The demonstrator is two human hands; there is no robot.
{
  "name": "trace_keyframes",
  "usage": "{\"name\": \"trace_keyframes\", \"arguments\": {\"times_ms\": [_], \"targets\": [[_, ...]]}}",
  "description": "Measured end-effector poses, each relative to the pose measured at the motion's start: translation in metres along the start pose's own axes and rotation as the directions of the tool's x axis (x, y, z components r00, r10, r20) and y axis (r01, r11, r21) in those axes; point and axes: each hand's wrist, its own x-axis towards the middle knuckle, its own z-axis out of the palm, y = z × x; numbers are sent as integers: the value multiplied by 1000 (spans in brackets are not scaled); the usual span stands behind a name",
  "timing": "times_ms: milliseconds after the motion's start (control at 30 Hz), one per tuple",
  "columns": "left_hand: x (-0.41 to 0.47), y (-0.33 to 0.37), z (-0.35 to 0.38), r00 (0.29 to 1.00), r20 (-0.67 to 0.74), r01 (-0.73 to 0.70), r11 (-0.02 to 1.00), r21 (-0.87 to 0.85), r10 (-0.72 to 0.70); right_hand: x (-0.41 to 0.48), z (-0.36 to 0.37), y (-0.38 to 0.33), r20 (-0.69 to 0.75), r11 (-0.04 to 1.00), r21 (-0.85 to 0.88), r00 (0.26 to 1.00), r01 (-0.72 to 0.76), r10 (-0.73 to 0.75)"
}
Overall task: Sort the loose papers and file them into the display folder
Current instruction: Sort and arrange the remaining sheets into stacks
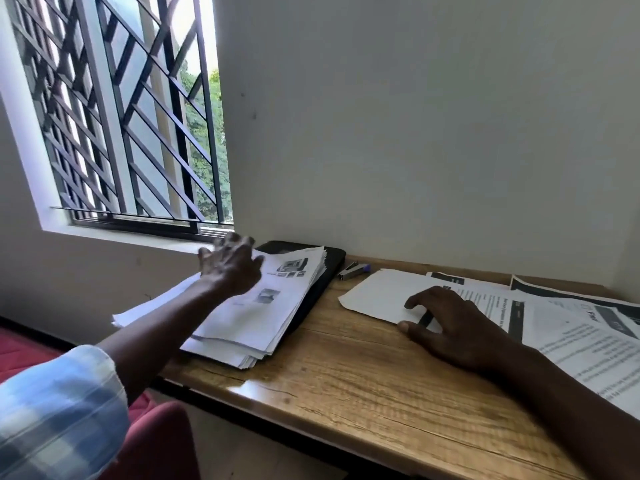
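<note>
A thick stack of printed papers (263, 306) lies at the table's left end, on top of a black display folder (330, 261) whose edge shows behind and to the right. My left hand (230, 266) hovers over the stack's far left corner, blurred, fingers spread, holding nothing. My right hand (453, 327) rests flat with spread fingers on a blank white sheet (374, 292). More printed sheets (568, 327) overlap to the right of it.
A small stapler (353, 270) lies by the wall between the folder and the white sheet. The wooden table (346, 375) meets a white wall behind. A barred window is at the left, and a red seat (162, 438) below the table's left edge.
</note>
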Motion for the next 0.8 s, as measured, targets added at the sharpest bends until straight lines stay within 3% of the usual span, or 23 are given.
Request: {"name": "trace_keyframes", "arguments": {"times_ms": [67, 133, 233, 300, 433, 567, 700, 800], "targets": [[-18, 30, -14, 967, 85, -232, 968, -90, 240, -1, -1, 2, -13, 1000, 7, 1000, -13, 13], [-33, 56, -19, 879, 207, -407, 901, -148, 430, -3, -2, 1, -12, 1000, 6, 1000, -18, 18], [-42, 81, -14, 710, 488, -551, 832, -64, 508, -5, -3, 0, 10, 1000, -5, 999, -31, 31], [-47, 86, -14, 649, 541, -638, 770, 3, 535, -5, -2, 1, 10, 999, -31, 1000, -25, 25], [-47, 69, -20, 636, 507, -694, 718, 46, 582, -4, -2, 3, 15, 999, -41, 1000, -7, 8], [-49, 53, -29, 599, 477, -715, 698, -44, 643, -4, -7, 2, 4, 1000, 13, 1000, 6, -6], [-45, 75, -31, 659, 324, -673, 724, -149, 679, -4, -19, 9, -134, 996, 88, 990, -33, 45], [-35, 121, -21, 723, 282, -579, 776, -250, 630, -6, -24, 29, -288, 989, 2, 947, -147, 141]]}}
